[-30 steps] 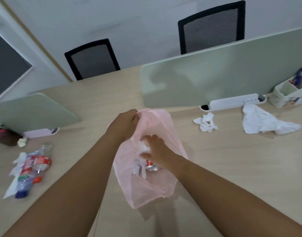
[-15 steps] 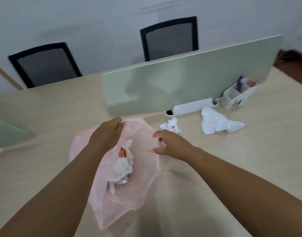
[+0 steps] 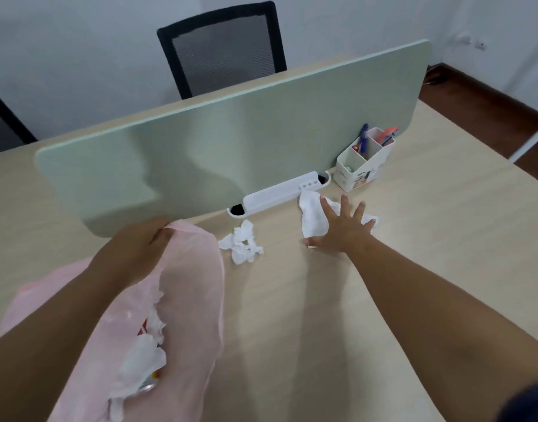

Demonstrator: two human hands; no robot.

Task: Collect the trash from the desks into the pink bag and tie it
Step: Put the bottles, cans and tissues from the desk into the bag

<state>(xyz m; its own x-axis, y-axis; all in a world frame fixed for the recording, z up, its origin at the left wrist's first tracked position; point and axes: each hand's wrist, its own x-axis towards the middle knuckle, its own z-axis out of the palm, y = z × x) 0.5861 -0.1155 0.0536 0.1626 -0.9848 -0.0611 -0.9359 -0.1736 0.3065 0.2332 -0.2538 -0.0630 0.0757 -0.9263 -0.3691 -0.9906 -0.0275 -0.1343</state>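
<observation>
Having left the pink bag (image 3: 188,284), the right hand (image 3: 342,231) lies spread on the one-o'clock tissue (image 3: 313,217), the left hand (image 3: 140,242) gripping the bag's rim; collection continues.

I can read no text, number or brand here. The pen holder (image 3: 363,169) has a small printed picture on its front, too blurred for me to pick out any letters. Inside the bag (image 3: 194,300) a patch of red print (image 3: 144,330) shows among the tissues, but it is not legible either.
</observation>
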